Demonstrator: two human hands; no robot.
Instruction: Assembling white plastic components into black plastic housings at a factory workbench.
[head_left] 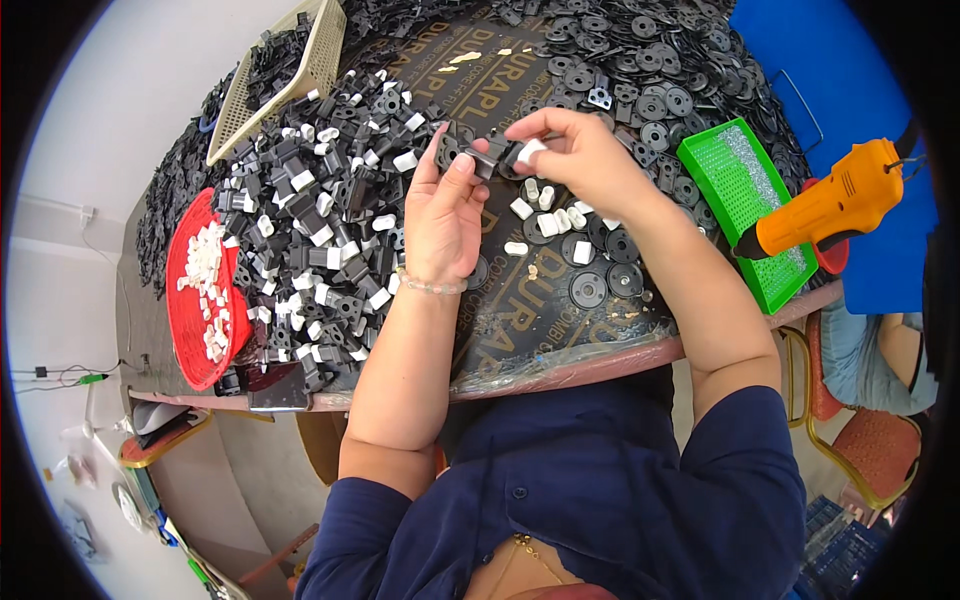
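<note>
And here, just above the middle of the frame, both hands meet! The left hand point(444, 225), coming up from bottom centre, has its thumb and fingers closed on a black part point(487, 158), which juts out rightward past the thumb tip toward the other hand. The right hand point(592, 165), reaching in from the right, pinches a white cap point(531, 151) between thumb and fingers, right beside the black part's right end; whether the cap is seated on it, I cannot tell.

Just below that right hand, a scatter of loose white caps point(546, 197), some lying on black discs point(588, 289). Left of centre, a great heap of black pieces point(300, 205), many wearing white ends! Far left, a red tray point(186, 330) carries small white pieces; upper left, a beige basket point(312, 72) stands tilted among black parts. Over on the right, a green basket point(712, 150) holds small shiny metal bits, an orange power tool point(830, 205) lying across its right side.
</note>
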